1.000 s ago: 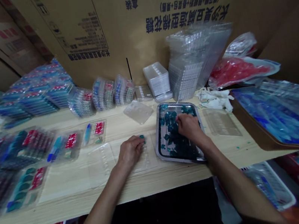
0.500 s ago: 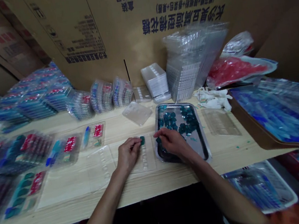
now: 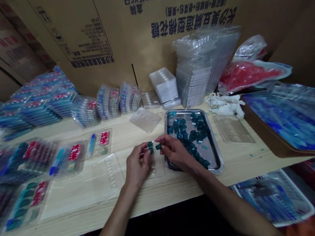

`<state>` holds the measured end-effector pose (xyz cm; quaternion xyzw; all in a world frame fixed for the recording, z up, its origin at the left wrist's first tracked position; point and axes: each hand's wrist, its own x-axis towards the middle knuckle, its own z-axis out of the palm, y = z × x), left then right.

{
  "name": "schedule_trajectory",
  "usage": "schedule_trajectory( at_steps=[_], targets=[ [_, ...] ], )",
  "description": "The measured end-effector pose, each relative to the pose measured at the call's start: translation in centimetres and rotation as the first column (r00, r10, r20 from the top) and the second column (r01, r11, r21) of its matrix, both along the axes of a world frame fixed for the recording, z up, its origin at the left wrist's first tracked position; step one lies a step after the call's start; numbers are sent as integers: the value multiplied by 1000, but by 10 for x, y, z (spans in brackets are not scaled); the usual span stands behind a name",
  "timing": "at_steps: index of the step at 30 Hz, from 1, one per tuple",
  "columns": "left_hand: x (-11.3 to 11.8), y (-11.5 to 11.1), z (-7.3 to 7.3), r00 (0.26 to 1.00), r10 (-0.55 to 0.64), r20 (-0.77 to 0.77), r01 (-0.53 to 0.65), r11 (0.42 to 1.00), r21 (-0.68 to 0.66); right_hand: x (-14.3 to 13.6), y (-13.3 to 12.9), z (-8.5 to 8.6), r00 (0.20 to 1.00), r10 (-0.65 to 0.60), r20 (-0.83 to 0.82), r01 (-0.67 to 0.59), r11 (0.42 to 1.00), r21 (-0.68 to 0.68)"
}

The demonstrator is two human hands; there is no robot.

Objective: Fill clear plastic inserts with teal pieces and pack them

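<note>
My left hand (image 3: 137, 165) is over a clear plastic blister tray (image 3: 159, 169) on the table, its fingers closed at a small dark green piece (image 3: 150, 146) near the tray's far end. Part of the tray is hidden under that hand. Just to the right, my right hand (image 3: 175, 152) pinches another dark green piece (image 3: 159, 147) between thumb and fingertips, close above the tray's right side. Behind its wrist lies a metal tray (image 3: 216, 144) with many loose dark green pieces (image 3: 180, 127).
Clear trays (image 3: 107, 177) lie left and another (image 3: 234, 129) right. Packed blister sets (image 3: 44, 156) fill the left side. Stacked clear trays (image 3: 195, 72), white gloves (image 3: 224, 103) and a red-filled bag (image 3: 253, 73) stand behind. A carton of blue pieces (image 3: 296, 124) is at right.
My right hand has moved left from the metal tray to the blister tray, carrying a dark green piece. My left hand's thumb has shifted down slightly at the blister tray.
</note>
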<state>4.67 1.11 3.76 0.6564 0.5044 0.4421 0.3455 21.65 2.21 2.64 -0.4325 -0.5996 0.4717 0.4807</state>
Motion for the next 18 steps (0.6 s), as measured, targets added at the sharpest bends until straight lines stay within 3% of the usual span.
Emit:
schedule_trajectory(
  at_steps=[4, 8, 10, 13, 15, 18],
  targets=[
    [21, -7, 15, 927, 76, 367, 41, 953, -301, -9, -9, 8, 996, -39, 84, 28, 991, 129],
    [11, -3, 12, 893, 137, 430, 37, 928, -371, 4, -10, 14, 984, -53, 171, 17, 978, 207],
    [-6, 0, 9, 936, 110, 334, -15, 961, -275, 24, -5, 14, 969, -127, 211, 81, 973, 217],
    [-27, 5, 5, 999, 35, -16, -35, 999, 13, 58, 4, 10, 911, -286, 296, 237, 953, 190],
    [-31, 7, 2, 965, -33, -259, 68, 990, 125, 75, 6, 7, 890, -324, 321, 295, 946, 136],
    [-26, 11, -7, 863, -169, -475, 274, 948, 160, 88, 4, 0, 904, -289, 315, 282, 957, 68]
  ],
)
